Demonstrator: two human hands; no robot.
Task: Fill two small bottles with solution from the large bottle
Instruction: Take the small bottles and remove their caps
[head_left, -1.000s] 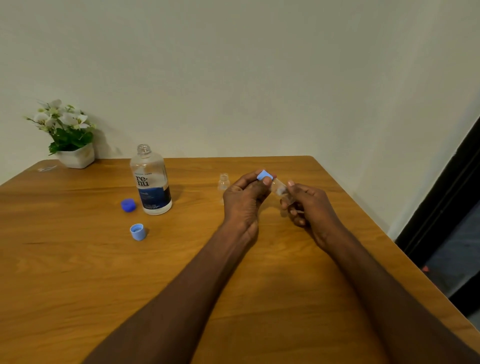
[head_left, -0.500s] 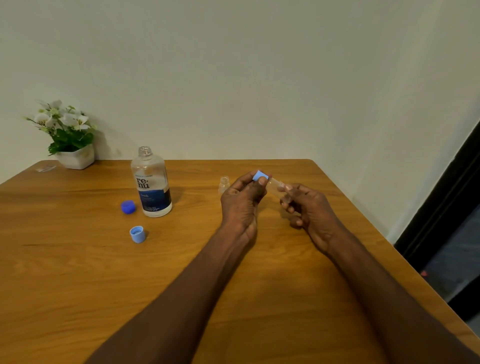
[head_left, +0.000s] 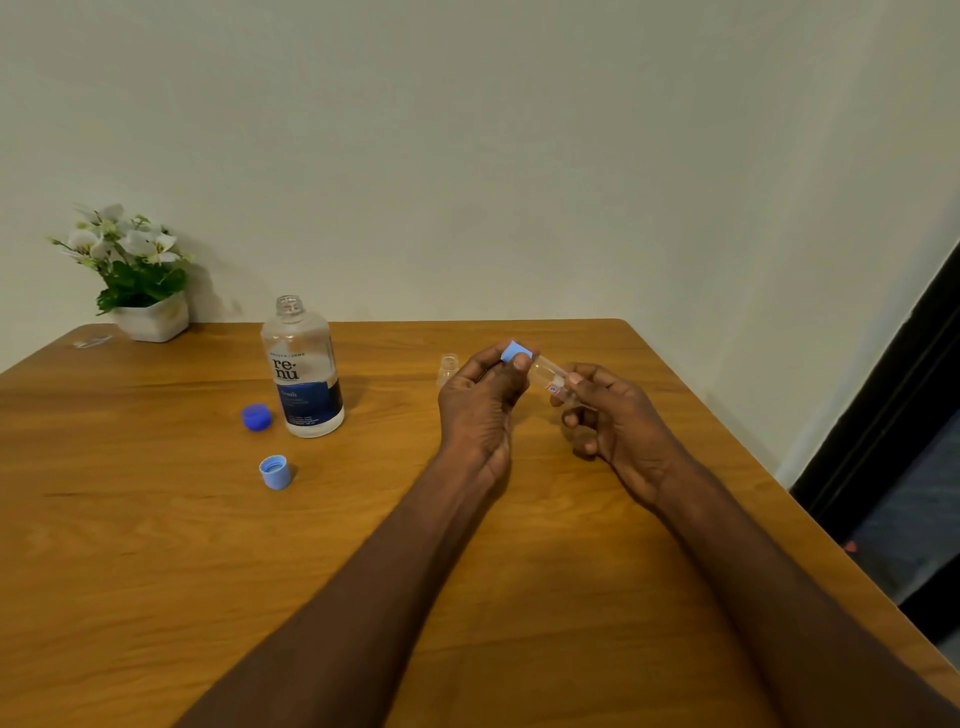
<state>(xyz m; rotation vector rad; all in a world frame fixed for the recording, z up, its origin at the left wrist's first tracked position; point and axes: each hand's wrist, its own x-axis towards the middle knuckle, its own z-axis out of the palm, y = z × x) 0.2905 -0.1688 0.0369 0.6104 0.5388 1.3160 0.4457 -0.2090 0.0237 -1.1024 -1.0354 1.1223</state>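
Note:
The large clear bottle with a blue label stands uncapped on the table, left of centre. Its dark blue cap lies beside it, and a light blue small cap lies nearer me. My right hand holds a small clear bottle, tilted almost on its side. My left hand pinches the light blue cap at that bottle's mouth. A second small clear bottle stands uncapped just behind my left hand, partly hidden.
A white pot with white flowers stands at the table's back left corner by the wall. The wooden table ends close on the right, with a dark doorway beyond its edge.
Both hands have stayed together at the small bottle, with my left fingers shifting on the light blue cap. The other objects have not moved.

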